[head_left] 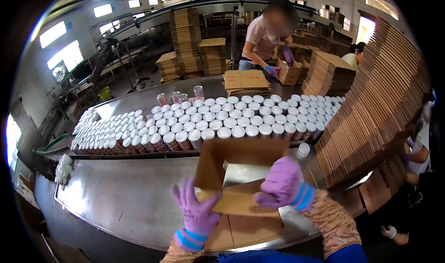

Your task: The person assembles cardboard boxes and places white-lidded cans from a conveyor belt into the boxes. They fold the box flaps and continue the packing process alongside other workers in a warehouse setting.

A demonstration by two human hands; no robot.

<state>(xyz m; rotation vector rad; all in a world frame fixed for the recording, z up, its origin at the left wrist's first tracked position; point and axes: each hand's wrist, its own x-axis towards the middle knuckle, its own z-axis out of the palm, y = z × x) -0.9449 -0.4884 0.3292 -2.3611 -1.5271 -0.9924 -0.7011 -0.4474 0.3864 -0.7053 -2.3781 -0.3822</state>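
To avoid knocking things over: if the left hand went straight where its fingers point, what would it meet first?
The left hand would probably meet the white-lidded cans, past the metal tabletop; depth is unclear.

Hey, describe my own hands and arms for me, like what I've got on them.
Your left hand and right hand wear purple gloves with dark print and bright blue bands at the cuffs. Above them are tan, patterned sleeves, with blue fabric beyond the right one.

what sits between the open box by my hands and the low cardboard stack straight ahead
In the head view, rows of white-topped cans stand between the box and the stack.
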